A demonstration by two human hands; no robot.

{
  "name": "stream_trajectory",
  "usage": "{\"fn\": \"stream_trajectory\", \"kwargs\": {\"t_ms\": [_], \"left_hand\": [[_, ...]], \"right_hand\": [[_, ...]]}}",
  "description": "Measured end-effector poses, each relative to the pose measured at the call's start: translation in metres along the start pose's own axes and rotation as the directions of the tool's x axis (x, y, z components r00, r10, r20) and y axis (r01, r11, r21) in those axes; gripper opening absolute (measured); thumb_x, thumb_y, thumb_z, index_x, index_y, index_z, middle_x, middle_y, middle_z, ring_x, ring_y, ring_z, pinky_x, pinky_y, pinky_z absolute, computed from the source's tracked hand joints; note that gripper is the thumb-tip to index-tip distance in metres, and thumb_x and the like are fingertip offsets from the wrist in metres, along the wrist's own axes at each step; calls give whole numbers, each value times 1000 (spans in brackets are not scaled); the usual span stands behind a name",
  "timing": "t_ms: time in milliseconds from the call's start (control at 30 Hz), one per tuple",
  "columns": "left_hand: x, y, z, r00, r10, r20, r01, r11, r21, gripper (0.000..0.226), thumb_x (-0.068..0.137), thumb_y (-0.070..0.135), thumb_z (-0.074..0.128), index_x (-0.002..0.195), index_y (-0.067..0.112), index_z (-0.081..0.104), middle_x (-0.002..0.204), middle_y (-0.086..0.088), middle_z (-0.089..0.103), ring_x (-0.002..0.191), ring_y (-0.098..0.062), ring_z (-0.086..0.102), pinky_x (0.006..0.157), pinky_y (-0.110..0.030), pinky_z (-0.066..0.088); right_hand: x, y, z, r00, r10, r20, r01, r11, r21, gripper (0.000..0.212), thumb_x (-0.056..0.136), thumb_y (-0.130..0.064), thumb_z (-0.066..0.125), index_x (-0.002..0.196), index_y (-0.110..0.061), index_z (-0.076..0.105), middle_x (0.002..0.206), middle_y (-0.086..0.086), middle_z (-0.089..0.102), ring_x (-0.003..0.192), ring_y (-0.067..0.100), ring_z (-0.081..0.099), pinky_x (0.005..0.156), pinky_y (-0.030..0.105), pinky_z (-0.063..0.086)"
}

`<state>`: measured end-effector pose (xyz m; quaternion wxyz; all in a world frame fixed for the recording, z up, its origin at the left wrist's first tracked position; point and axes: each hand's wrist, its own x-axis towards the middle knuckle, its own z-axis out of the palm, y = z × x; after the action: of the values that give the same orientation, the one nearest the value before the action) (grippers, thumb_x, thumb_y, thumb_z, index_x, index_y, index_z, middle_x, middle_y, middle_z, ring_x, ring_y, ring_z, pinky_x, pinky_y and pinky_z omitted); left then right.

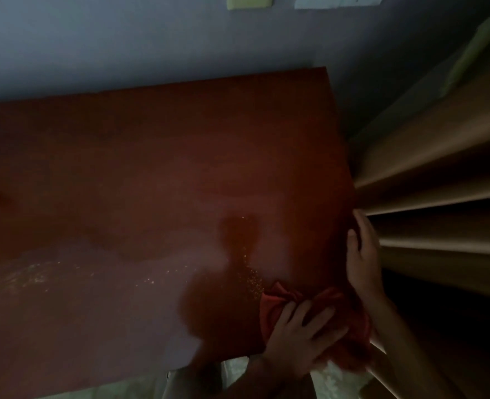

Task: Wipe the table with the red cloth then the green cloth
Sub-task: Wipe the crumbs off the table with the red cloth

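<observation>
Dim light covers a reddish-brown desk [151, 168] that fills most of the head view, its far edge against a pale grey-blue wall [123, 47]. Near the desk's right front corner lies the red cloth [278, 300], bunched and creased, part of it on the surface and part hanging past the front edge toward the lower right. On top of the cloth rests the left hand [298, 338], fingers spread apart and laid flat across the fabric, pressing it down rather than pinching it. Up along the desk's right edge is the right hand [362, 254], fingers together and extended, thumb apart on the desk side; it touches the edge, though whether it grips the edge or only rests against it cannot be told. Just left of the cloth, small pale specks [252, 280] are scattered on the surface, and a fainter band of them runs toward the left edge of the view. A dark shadow [232, 277] of the person falls across the desk beside the specks. Right of the desk stand tan shelf boards [439, 203], one above another. Two pale sheets [249, 1] are stuck to the wall at the top. No green cloth can be made out.
</observation>
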<state>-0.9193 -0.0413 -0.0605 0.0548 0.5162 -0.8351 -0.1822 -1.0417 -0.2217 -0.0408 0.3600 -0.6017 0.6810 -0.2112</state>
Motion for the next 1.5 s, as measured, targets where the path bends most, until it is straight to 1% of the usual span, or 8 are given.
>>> {"fn": "stream_trajectory", "kwargs": {"t_ms": [167,367,533,767,933,1133,1267,1500], "left_hand": [[67,3,-31,861,-503,-70,475,847,-238,104,61,62,73,150,45,21,157,9,15,133,-26,33,99,-47,46],[47,-51,-52,526,-842,-119,745,524,-412,90,66,51,76,147,41,37,151,1,40,127,-31,45,99,-52,41],[-55,-118,-56,161,-970,-183,865,228,-446,75,74,58,52,145,35,44,148,-8,44,117,-38,48,95,-49,36],[-191,-190,-58,-279,-916,-289,855,-100,-509,74,79,55,51,147,31,39,154,-12,33,127,-43,39,103,-56,29],[-193,-203,-60,-221,-910,-351,913,-67,-401,62,89,55,47,147,34,39,156,-8,31,122,-47,40,99,-55,30],[-67,-180,-70,-82,-938,-337,930,50,-365,62,85,50,55,144,34,44,151,-11,39,118,-50,43,94,-60,37],[27,-124,-69,178,-935,-307,919,270,-288,61,79,53,56,139,40,50,147,-6,47,111,-47,49,88,-56,42],[69,-24,-40,519,-814,-261,801,570,-184,65,75,53,62,138,41,50,145,-3,46,110,-44,46,82,-50,46]], "right_hand": [[-1,-5,-23,977,210,35,-213,962,169,42,106,-32,30,147,-28,38,150,-1,43,136,15,41,110,35,36],[-17,-12,1,994,113,11,-110,985,-131,49,104,-41,27,152,-30,27,162,4,20,147,23,21,119,48,22],[-28,-10,37,996,91,-17,-87,845,-528,66,92,-62,12,152,-37,20,165,8,-1,148,44,4,118,62,4],[-30,-1,54,993,35,-110,-94,797,-596,62,94,-55,20,152,-32,22,164,12,4,145,49,7,116,64,4],[-29,0,53,993,19,-113,-83,805,-587,58,95,-52,24,149,-30,28,163,12,8,145,47,11,115,64,7],[-30,0,53,995,8,-96,-60,830,-555,56,97,-48,27,149,-29,30,163,15,9,144,49,10,115,65,6],[-31,1,52,995,-3,-97,-48,847,-529,51,100,-43,27,148,-28,34,162,17,12,143,51,14,114,65,7],[-28,16,41,993,-76,-91,28,896,-443,48,99,-35,29,143,-26,47,161,13,22,142,45,22,114,58,12]]}}
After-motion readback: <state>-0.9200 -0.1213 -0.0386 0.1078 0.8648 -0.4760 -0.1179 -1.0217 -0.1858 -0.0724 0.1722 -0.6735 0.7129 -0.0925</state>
